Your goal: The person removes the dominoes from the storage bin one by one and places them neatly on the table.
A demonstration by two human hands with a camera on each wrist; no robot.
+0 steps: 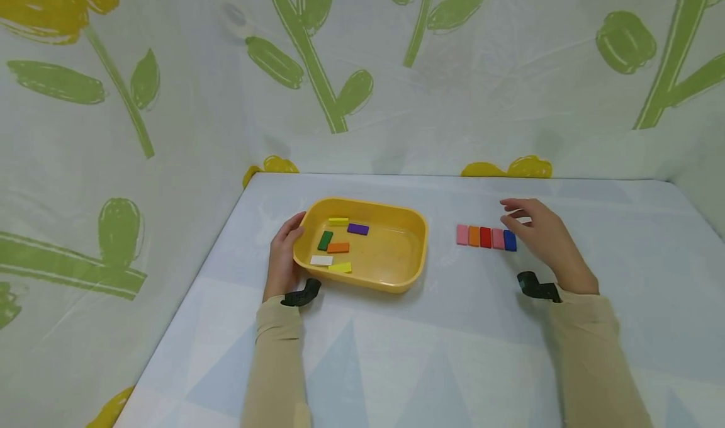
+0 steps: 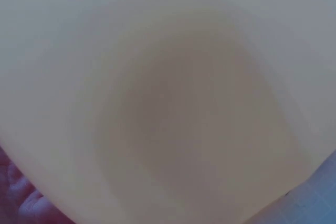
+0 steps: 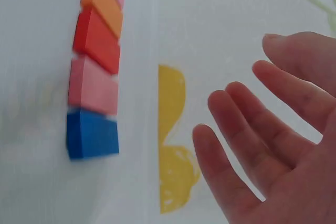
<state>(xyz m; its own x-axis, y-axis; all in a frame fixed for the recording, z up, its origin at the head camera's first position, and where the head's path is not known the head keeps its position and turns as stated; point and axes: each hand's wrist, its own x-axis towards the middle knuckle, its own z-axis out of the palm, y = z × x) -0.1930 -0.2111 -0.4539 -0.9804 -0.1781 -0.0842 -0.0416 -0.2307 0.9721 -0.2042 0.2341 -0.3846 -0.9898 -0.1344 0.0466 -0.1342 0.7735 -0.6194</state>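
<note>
My left hand (image 1: 281, 258) grips the left end of a yellow plastic basin (image 1: 396, 283). In the left wrist view the basin's pale, blurred wall (image 2: 210, 119) fills nearly everything, with part of the hand (image 2: 31, 198) at the lower left. My right hand (image 1: 538, 236) hovers at the right end of a row of small blocks, its fingers apart and holding nothing. From left to right the row has a pink block (image 1: 462, 235), an orange block (image 1: 474, 236), a red block (image 1: 485, 237), another pink block (image 1: 498, 238) and a blue block (image 3: 94, 135).
Inside the basin lie several loose blocks, among them a purple block (image 1: 358, 229), a green block (image 1: 325, 240), an orange block (image 1: 338, 248) and a white block (image 1: 321, 260). A leaf-patterned cloth wall (image 1: 453, 101) rises behind the table (image 1: 396, 346).
</note>
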